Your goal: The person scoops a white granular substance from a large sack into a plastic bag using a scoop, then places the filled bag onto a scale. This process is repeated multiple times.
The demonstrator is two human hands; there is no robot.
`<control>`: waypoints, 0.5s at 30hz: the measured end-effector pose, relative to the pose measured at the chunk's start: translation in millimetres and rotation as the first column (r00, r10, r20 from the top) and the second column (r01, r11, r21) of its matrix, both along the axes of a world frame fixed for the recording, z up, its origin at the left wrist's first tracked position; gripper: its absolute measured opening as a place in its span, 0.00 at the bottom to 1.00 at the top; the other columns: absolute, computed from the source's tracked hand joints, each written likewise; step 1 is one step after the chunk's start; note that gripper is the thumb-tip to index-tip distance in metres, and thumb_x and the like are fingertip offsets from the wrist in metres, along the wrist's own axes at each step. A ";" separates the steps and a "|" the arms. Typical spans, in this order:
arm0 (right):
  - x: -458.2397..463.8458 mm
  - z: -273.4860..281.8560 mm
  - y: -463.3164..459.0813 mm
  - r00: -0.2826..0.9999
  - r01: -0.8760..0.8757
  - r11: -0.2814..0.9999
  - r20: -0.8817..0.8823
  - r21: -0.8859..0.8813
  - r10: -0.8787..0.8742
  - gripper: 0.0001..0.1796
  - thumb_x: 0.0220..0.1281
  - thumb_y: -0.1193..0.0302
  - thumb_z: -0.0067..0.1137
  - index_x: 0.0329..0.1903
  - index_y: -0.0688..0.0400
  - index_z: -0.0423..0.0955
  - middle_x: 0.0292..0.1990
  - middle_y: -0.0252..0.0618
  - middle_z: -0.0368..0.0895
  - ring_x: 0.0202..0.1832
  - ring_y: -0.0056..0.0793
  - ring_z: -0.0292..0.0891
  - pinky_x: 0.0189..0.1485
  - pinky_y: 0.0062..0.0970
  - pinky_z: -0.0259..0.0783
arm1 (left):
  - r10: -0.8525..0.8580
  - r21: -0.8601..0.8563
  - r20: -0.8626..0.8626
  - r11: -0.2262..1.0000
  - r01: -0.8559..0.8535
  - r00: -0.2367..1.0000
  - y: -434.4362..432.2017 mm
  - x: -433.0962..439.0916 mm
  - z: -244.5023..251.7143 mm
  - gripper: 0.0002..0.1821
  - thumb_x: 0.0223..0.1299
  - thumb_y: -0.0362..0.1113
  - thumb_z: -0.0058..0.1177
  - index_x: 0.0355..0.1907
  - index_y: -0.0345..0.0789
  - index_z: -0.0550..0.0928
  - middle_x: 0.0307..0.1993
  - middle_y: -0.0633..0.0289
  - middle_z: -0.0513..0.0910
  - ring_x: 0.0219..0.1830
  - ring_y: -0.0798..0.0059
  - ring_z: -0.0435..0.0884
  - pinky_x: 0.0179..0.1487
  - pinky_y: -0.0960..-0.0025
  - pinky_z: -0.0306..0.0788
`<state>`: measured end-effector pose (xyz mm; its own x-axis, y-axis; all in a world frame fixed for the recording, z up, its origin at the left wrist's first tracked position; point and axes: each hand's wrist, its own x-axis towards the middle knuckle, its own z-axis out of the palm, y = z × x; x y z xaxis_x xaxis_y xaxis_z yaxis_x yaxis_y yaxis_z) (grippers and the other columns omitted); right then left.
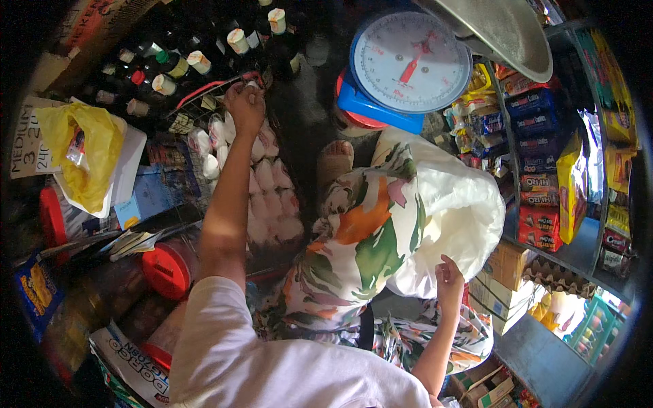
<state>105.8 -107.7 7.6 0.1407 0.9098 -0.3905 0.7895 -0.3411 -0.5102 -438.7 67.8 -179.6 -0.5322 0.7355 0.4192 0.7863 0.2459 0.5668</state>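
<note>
My left hand (246, 107) reaches out over the far end of a wire basket (219, 91) with a red rim, its fingers bent around a small white bit that may be part of a wrapped bundle. Below that hand, small white plastic-wrapped bundles (265, 176) stand in rows. Near my right knee, my right hand (450, 275) is raised with its fingers loosely apart and nothing seen in it. Just beyond it, a large white sack (479, 199) stands with its mouth wide, a pale content or lining showing inside.
A blue dial scale (412, 61) with a metal pan (505, 35) stands ahead. Dark bottles (176, 66) crowd the far left. A yellow plastic bag (92, 153) and a red-lidded container (166, 270) are at left. Shelves of packaged snacks (538, 188) line the right, above an egg tray (558, 278).
</note>
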 end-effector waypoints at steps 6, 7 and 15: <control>-0.1 -1.7 4.3 0.989 0.133 0.990 -0.080 0.055 -0.128 0.09 0.62 0.73 0.55 0.41 0.65 0.77 0.28 0.40 0.80 0.28 0.24 0.72 0.33 0.25 0.69 | 0.117 0.013 -0.148 0.993 -0.117 0.982 -6.3 29.2 47.0 0.09 0.52 0.33 0.58 0.37 0.40 0.85 0.54 0.48 0.74 0.61 0.47 0.64 0.63 0.49 0.57; 2.6 3.6 5.3 0.985 0.172 0.985 0.012 -0.001 -0.172 0.07 0.62 0.73 0.54 0.34 0.66 0.76 0.26 0.37 0.77 0.26 0.22 0.70 0.30 0.23 0.66 | 0.008 0.068 0.088 0.998 -0.014 0.996 -16.3 35.1 68.5 0.08 0.52 0.32 0.58 0.37 0.36 0.84 0.42 0.49 0.78 0.51 0.50 0.72 0.55 0.55 0.64; 28.9 4.2 1.5 0.998 0.055 0.928 -0.031 0.367 -0.047 0.37 0.59 0.80 0.52 0.71 0.51 0.52 0.66 0.48 0.59 0.59 0.45 0.66 0.59 0.39 0.65 | 0.125 0.326 -0.201 0.944 -0.054 0.972 -136.1 -62.0 274.0 0.09 0.55 0.26 0.52 0.40 0.33 0.81 0.36 0.54 0.82 0.36 0.62 0.82 0.43 0.67 0.73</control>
<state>134.7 -106.2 11.8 0.1860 0.9820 -0.0331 0.7637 -0.1657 -0.6240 -500.7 -68.3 94.4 -0.4601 0.4997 0.7339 0.8813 0.1571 0.4456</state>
